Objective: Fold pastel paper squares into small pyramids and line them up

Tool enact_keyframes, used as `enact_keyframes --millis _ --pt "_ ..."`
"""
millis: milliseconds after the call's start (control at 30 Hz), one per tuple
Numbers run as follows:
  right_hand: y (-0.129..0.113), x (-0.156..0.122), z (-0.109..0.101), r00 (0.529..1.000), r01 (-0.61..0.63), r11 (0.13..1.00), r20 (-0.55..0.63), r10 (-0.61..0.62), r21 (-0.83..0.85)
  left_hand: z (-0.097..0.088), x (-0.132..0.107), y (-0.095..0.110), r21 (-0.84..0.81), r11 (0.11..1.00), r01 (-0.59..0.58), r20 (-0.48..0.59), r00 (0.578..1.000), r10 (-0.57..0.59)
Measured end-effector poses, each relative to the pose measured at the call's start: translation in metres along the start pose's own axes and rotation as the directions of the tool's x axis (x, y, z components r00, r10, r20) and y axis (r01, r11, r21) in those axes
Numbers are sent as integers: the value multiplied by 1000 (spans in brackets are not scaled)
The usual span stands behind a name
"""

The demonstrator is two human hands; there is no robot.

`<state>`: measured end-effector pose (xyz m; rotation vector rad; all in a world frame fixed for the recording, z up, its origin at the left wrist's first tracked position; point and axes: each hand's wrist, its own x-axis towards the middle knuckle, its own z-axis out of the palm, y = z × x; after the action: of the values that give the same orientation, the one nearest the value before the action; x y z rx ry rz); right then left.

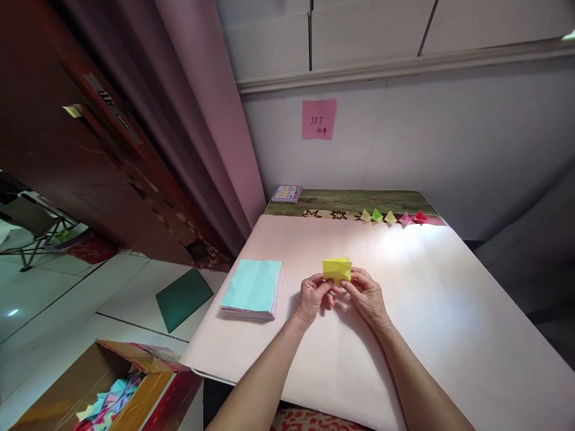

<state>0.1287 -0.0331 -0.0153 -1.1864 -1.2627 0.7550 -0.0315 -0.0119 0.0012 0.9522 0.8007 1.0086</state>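
Observation:
A small folded piece of yellow paper point(336, 269) is held up just above the table, with its layers slightly apart at the upper right. My left hand point(311, 299) pinches its lower left part between thumb and fingers. On the other side, my right hand point(366, 294) grips the lower right edge, its thumb on the near face. Some fingers of both hands are hidden behind the paper. To the left of my hands lies a stack of square paper point(252, 286) with a light blue sheet on top.
Several folded paper pieces point(390, 218) line the far edge of the pale-covered table point(431, 335). A small pack point(286, 193) sits at the back left corner. On the floor, an open cardboard box point(148, 395) holds colourful folded papers, near a green sheet point(184, 299). A pink note point(318, 120) is on the wall.

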Motion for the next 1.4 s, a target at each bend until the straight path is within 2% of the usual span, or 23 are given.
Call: enact_keyframes --millis 67,133,233,367,467,633,800,900,1000,1100,1200,1300,1400 --pt "0 0 -1 998 34 997 -44 -37 -69 0 0 1 -48 999 -18 -66 998 15" --pt "-3 0 -3 997 12 995 -73 -19 -102 0 1 1 -71 997 -34 -154 988 23" --pt "-8 -2 -3 998 -61 998 -15 61 -35 0 2 -3 -84 994 -74 -229 972 54" --pt "-12 -6 -2 992 -74 997 107 70 37 0 2 -9 -78 984 -163 -184 972 146" --pt "-8 -7 -3 996 -35 999 89 31 41 -1 1 -10 -83 978 -191 -167 970 175" --pt "-1 -4 -8 999 48 997 18 -49 55 0 2 -11 57 979 -194 -253 946 202" --pt "-2 -6 -9 993 32 999 113 -33 9 1 3 -14 25 983 -179 -258 949 180" --pt "-5 -10 -7 984 73 996 165 -63 -51 1 3 -14 32 984 -175 -281 943 177" --pt "-5 -11 -5 987 109 987 126 -94 -115 0 1 -12 89 976 -200 -300 929 218" --pt "-3 -10 -3 999 45 996 28 -43 -83 0 -1 -10 125 966 -225 -302 919 253" --pt "-4 -8 -1 996 -80 996 -40 82 39 0 -2 -9 59 978 -199 -272 940 208" --pt "-8 -7 2 978 -196 973 -45 203 125 0 -1 -11 0 983 -181 -230 957 176" --pt "-12 -7 4 963 -262 950 -21 269 167 0 2 -14 -2 983 -185 -231 956 180"
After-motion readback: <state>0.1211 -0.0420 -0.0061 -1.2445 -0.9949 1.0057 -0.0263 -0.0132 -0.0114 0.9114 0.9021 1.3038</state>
